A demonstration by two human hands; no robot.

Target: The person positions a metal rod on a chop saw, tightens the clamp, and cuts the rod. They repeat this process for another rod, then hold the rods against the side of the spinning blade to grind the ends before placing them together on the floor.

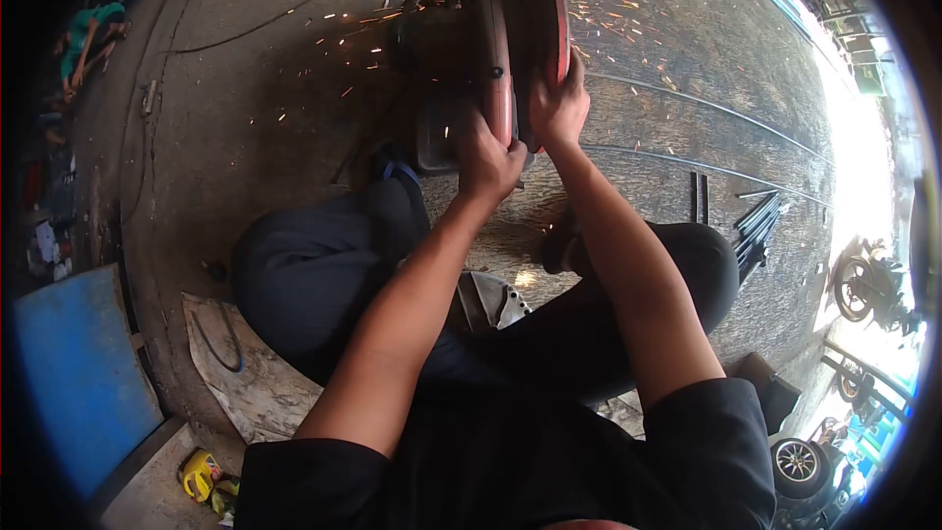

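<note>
Head view: the left hand (491, 163) clasped the dark machine's (437, 39) curved, reddish guard (498, 103); the right hand (561, 106) gripped the round, red-edged disc (551, 20) beside it, over rough floor (677, 172), fingertips partly hidden.

Distant person (86, 39) — small, blurred

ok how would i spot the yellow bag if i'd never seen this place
Find the big blue panel at the lower left of the view. Just beyond its lower right corner, before the black sleeve, lies the small crumpled yellow bag. Its bright yellow sets it apart from the duller ground around it.
</note>
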